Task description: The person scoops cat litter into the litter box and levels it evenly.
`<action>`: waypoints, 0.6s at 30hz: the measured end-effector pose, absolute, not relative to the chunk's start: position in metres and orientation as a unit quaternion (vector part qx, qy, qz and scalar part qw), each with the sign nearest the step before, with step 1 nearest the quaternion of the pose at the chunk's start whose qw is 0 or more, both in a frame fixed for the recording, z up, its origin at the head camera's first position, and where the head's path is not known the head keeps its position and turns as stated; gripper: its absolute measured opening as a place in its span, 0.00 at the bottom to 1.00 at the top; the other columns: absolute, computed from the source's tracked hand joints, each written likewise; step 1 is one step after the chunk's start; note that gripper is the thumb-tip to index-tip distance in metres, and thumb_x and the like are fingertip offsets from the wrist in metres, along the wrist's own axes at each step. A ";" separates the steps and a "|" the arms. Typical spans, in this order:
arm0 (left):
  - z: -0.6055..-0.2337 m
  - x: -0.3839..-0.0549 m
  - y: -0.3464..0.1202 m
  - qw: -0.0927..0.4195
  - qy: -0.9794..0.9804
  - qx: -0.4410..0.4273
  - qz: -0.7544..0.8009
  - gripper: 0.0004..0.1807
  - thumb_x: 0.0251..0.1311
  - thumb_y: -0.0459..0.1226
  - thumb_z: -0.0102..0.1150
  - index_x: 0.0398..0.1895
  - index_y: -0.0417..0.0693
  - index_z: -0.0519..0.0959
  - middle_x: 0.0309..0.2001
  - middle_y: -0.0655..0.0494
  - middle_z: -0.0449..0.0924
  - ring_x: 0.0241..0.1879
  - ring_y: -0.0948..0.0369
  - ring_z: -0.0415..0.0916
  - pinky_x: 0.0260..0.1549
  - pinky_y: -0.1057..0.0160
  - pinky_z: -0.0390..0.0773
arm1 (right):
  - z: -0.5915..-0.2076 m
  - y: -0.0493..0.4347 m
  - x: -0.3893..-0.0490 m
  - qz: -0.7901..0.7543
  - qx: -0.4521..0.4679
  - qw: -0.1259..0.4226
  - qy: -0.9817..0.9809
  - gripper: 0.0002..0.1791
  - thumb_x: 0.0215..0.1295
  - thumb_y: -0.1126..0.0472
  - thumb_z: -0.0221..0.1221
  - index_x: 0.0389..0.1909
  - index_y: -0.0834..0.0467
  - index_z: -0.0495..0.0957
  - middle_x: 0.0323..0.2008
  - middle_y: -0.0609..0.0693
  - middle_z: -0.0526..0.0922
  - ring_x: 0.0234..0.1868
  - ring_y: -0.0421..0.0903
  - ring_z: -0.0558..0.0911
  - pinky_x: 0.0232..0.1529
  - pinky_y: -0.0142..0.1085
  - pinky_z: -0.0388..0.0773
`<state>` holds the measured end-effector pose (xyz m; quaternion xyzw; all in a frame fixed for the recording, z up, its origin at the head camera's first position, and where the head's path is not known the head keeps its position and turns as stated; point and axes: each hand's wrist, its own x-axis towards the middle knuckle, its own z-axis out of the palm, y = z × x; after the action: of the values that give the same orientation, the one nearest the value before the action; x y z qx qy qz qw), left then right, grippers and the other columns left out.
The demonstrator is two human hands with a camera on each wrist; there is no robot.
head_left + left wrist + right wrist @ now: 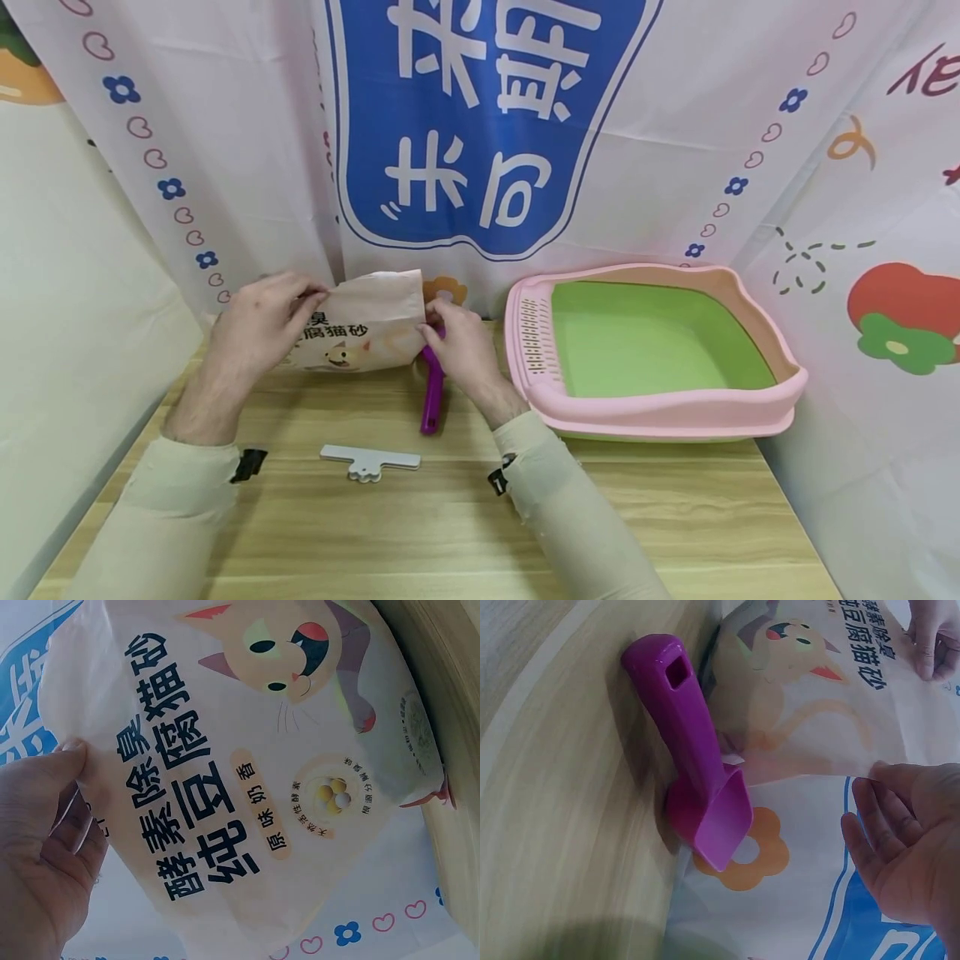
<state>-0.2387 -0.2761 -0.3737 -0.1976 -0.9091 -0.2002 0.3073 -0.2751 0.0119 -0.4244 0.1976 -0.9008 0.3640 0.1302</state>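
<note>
Both hands at a pale paper bag, seen from head cam w/ two wrist cams. The bag [358, 310] stands upright at the back L of the worktop [465, 525], just in front of a printed cloth backdrop [660, 158]; its front, w/ dark Chinese lettering & a cartoon cat, faces the person. L hand [258, 327]: thumb & fingertips pinch the bag's top edge toward its L end; in the L wrist view the thumb lies on the front face, fingers behind. R hand [465, 343]: thumb & index pinch the top R corner; the other fingers, slightly bent, show beside the bag in the R wrist view. Purple scoop [432, 396]: on the worktop by the bag's R side, handle toward the person; its blade is mostly hidden by the R hand in the head view but shows in the R wrist view. Whether scoop & bag touch: can't tell. White clip [369, 462]: flat on the worktop, nearer the person, apart from bag & scoop. Pink-rimmed green tray [660, 410]: on the worktop to the R, approx. level w/ the bag, R hand & scoop btwn the two. Pale sleeves [180, 492] cover both forearms.
</note>
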 end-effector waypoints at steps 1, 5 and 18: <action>-0.374 -0.238 -0.276 0.310 -0.908 -0.198 -0.199 0.04 0.79 0.29 0.73 0.52 0.41 0.92 0.46 0.39 0.96 0.42 0.41 0.94 0.44 0.37 0.94 | -0.425 0.012 -0.276 0.364 0.194 0.132 -0.902 0.06 0.84 0.58 0.73 0.54 0.54 0.91 0.49 0.50 0.99 0.49 0.48 0.95 0.54 0.46 0.93; -0.374 -0.235 -0.274 0.318 -0.906 -0.201 -0.193 0.06 0.79 0.29 0.74 0.53 0.41 0.92 0.46 0.39 0.96 0.42 0.42 0.94 0.44 0.38 0.93 | -0.429 0.010 -0.278 0.372 0.176 0.138 -0.901 0.05 0.84 0.57 0.73 0.51 0.53 0.93 0.47 0.48 0.99 0.47 0.46 0.95 0.52 0.44 0.92; -0.371 -0.226 -0.268 0.338 -0.899 -0.218 -0.174 0.08 0.76 0.28 0.76 0.52 0.43 0.93 0.47 0.42 0.97 0.43 0.43 0.95 0.45 0.39 0.94 | -0.426 0.012 -0.281 0.367 0.169 0.165 -0.900 0.05 0.83 0.56 0.74 0.48 0.53 0.92 0.45 0.47 0.99 0.47 0.46 0.96 0.51 0.44 0.95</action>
<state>-0.2264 -0.2683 -0.3710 -0.2185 -0.8989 -0.1738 0.3377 -0.2813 0.0123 -0.4258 0.1686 -0.9000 0.3667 0.1649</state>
